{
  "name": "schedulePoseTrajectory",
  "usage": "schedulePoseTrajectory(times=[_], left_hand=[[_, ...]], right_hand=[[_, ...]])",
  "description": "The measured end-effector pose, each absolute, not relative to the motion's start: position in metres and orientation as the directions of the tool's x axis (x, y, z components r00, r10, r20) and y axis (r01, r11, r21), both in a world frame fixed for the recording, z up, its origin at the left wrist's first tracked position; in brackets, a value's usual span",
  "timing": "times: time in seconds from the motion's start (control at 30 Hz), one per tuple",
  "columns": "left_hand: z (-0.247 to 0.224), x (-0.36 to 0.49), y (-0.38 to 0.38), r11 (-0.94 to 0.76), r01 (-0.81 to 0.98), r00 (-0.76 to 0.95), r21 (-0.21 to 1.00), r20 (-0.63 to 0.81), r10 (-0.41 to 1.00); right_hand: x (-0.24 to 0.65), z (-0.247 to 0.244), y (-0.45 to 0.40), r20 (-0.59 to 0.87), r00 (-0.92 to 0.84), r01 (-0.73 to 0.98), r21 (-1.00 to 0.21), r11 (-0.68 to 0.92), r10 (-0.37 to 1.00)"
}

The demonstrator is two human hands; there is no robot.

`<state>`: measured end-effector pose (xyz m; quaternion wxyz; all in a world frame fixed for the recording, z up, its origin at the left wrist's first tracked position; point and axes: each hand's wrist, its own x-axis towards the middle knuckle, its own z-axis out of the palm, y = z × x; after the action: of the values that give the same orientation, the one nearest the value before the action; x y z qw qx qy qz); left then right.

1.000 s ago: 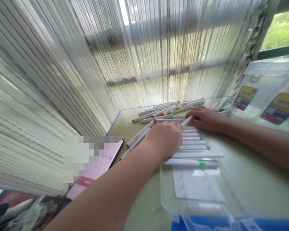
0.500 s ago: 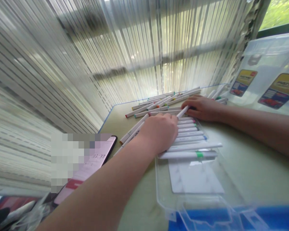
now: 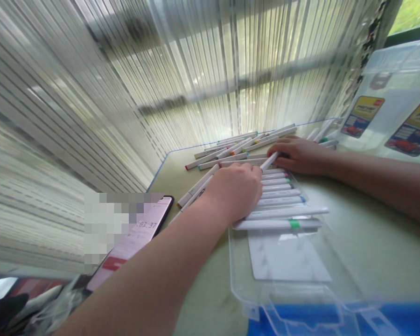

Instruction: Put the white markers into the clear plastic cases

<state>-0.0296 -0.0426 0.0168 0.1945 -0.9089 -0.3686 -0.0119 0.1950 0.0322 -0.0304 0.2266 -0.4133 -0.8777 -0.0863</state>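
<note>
A white marker [image 3: 269, 162] slants between my two hands, one end at each. My left hand [image 3: 235, 190] is closed on its lower end, the fingertips hidden behind the knuckles. At the upper end my right hand [image 3: 294, 154] pinches it between thumb and fingers. Below the hands, several white markers [image 3: 282, 194] with coloured ends lie side by side in a clear plastic case [image 3: 232, 266]. A marker with a green band [image 3: 294, 224] is the nearest of that row, and a white card [image 3: 287, 261] shows beside it.
Loose markers [image 3: 224, 151] lie scattered at the table's back edge, with more [image 3: 198, 186] left of my left hand. A phone [image 3: 143, 233] is at the left. Clear labelled boxes [image 3: 374, 112] stand at the right, and a blue object [image 3: 399, 317] lies at the front.
The view has shifted slightly, so everything sits a little further right. Both hands and the marker between them keep nearly the same pose.
</note>
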Motion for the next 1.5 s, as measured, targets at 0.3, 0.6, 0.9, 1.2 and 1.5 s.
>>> schedulePoseTrajectory(times=[0.3, 0.6, 0.9, 1.2, 1.5], left_hand=[[0.016, -0.031, -0.043, -0.650, 0.677, 0.726, -0.345, 0.168, 0.667], [0.017, -0.030, -0.043, -0.656, 0.679, 0.725, -0.331, 0.162, 0.669], [0.017, -0.030, -0.044, -0.652, 0.696, 0.712, -0.303, 0.167, 0.682], [0.012, -0.042, -0.022, -0.681, 0.712, 0.702, -0.173, 0.176, 0.690], [0.008, -0.039, -0.019, -0.685, 0.709, 0.705, -0.167, 0.184, 0.685]], right_hand=[[0.195, -0.031, 0.032, 0.478, -0.564, 0.755, -0.033, 0.655, 0.674], [0.194, -0.030, 0.031, 0.474, -0.557, 0.764, -0.030, 0.645, 0.682], [0.196, -0.031, 0.033, 0.469, -0.546, 0.770, -0.045, 0.637, 0.694], [0.198, -0.031, 0.033, 0.445, -0.565, 0.755, -0.060, 0.653, 0.695], [0.199, -0.033, 0.035, 0.449, -0.588, 0.746, -0.019, 0.666, 0.672]])
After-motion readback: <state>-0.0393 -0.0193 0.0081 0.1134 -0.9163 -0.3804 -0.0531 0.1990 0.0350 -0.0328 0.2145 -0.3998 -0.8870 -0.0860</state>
